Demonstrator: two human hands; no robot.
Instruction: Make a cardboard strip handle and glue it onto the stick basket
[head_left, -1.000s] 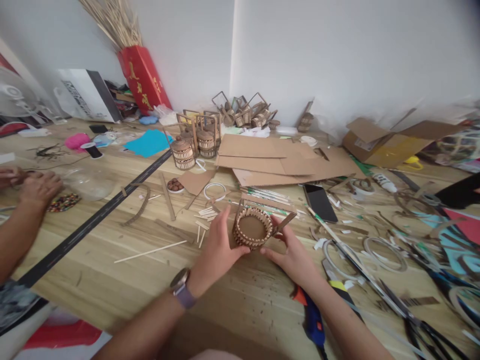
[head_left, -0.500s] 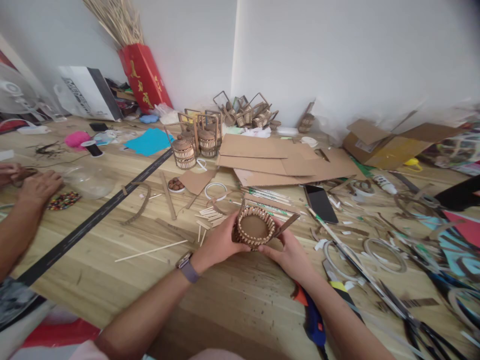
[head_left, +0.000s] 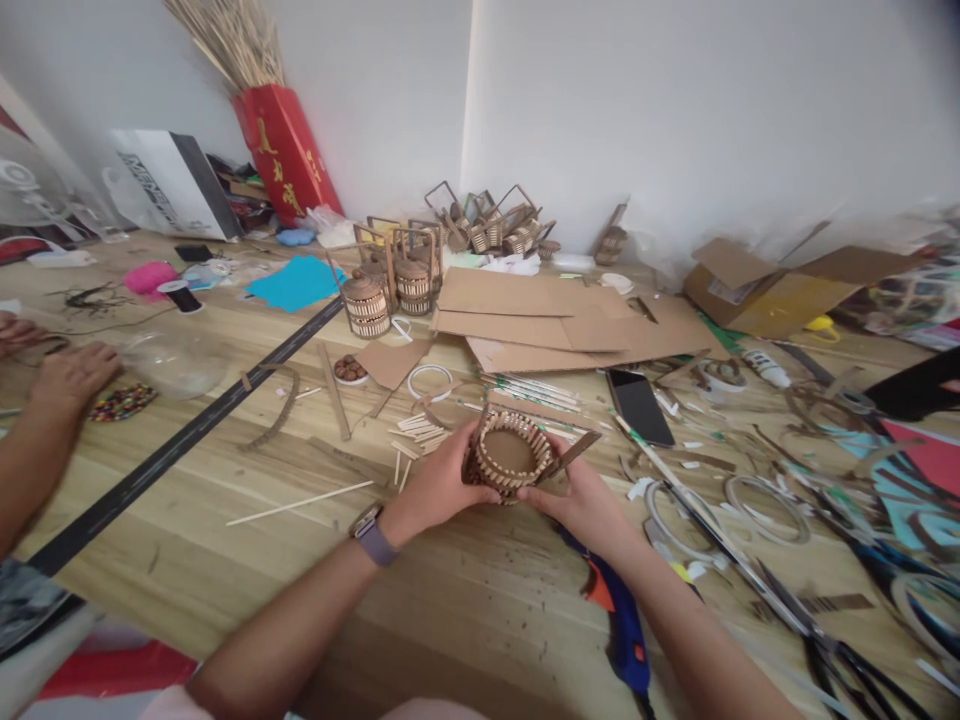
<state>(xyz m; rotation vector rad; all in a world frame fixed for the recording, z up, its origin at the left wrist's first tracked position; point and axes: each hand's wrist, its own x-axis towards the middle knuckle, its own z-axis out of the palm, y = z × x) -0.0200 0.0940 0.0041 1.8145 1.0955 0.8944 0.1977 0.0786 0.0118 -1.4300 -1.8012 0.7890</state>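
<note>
Between my two hands is a small round basket (head_left: 513, 452) with a wall of short sticks, a brown floor and brown strips standing up at its sides. My left hand (head_left: 444, 478) is closed around its left side, the thumb at the front. From the right, my right hand (head_left: 581, 500) grips the wall, its thumb near the other one. A blue glue gun (head_left: 624, 630) with an orange trigger lies by my right forearm, which partly hides it. Short cut sticks (head_left: 421, 432) are scattered just left of the basket.
Cardboard sheets (head_left: 525, 315) and finished lidded baskets (head_left: 366, 305) stand beyond my hands. At right lie a phone (head_left: 640, 405), tape rolls (head_left: 766, 508) and large scissors (head_left: 814, 625). A co-worker's hands (head_left: 71, 375) are at far left, past a black strip (head_left: 195, 430).
My right forearm has shifted slightly, and more of the glue gun shows beside it. Both hands keep their hold on the basket. The co-worker's hands have moved a little left.
</note>
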